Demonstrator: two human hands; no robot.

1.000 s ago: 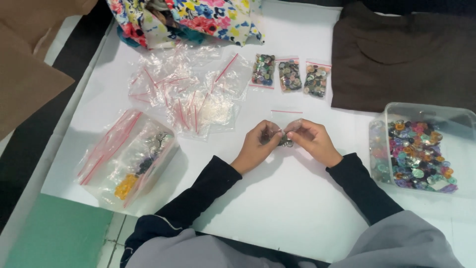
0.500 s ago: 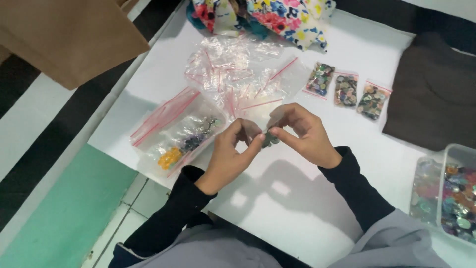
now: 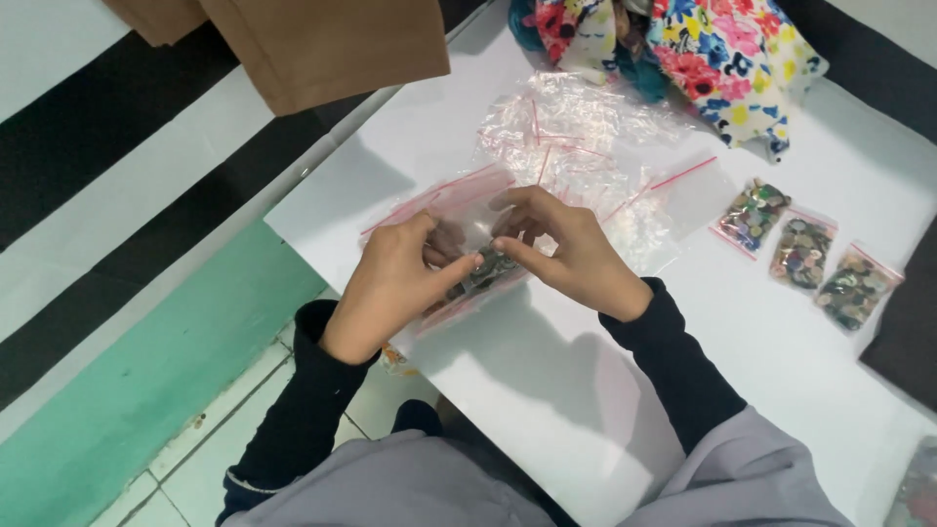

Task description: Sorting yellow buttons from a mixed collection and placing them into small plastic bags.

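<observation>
Head view: both hands meet over the left edge of the white desk (image 3: 547,390), forearms in black sleeves coming up from the bottom of the picture and angling toward each other. The left hand (image 3: 395,283) lies knuckles up, wrist bent slightly, its thumb stretched to the right and pressed with the forefinger on a small clear bag of dark buttons (image 3: 485,273). The right hand (image 3: 571,249) arches above it, fingers curled down, thumb and forefinger pinching the same small bag from the other side. Each grip is closed on that bag, which hangs between the fingertips just above the desk's left edge.

Under the hands lies a larger clear bag with a red seal strip (image 3: 444,210), at the left edge of the desk, partly hidden by the fingers. Just behind it, toward the far edge, sits a heap of empty clear bags (image 3: 576,137). Beyond that heap, at the far edge, rests a bundle of flowered cloth (image 3: 722,49). Toward the right edge three small filled bags (image 3: 802,252) lie side by side in a row, well apart from the hands. A brown cloth (image 3: 312,44) hangs past the desk's far left corner. A dark cloth (image 3: 908,332) shows at the right edge.
</observation>
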